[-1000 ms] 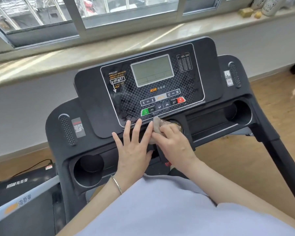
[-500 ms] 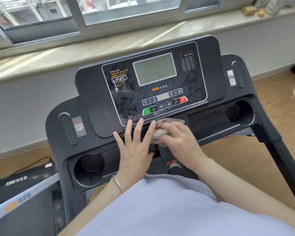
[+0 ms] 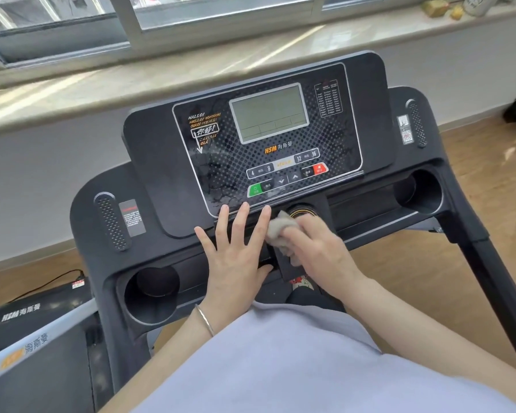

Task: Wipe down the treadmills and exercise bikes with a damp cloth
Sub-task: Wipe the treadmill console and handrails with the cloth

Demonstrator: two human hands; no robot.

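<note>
A black treadmill console [image 3: 161,162] with a grey screen [image 3: 268,113] and coloured buttons fills the middle of the head view. My left hand [image 3: 236,248] lies flat with spread, straight fingers on the ledge just below the button panel. Right beside it my right hand [image 3: 316,251] grips a crumpled beige cloth [image 3: 280,229] and presses it on the console's centre post, just under a round gold-ringed knob [image 3: 303,210]. Part of the cloth is hidden under my fingers.
Round cup holders sit at the console's left [image 3: 152,293] and right [image 3: 419,190]. The right handrail [image 3: 495,278] slopes down toward me. A window sill [image 3: 191,70] runs behind the console. A second treadmill base [image 3: 27,332] and a cable lie on the wooden floor at left.
My right hand with the cloth has shifted slightly down and left along the centre post, uncovering the gold-ringed knob. My left hand stays flat in the same spot.
</note>
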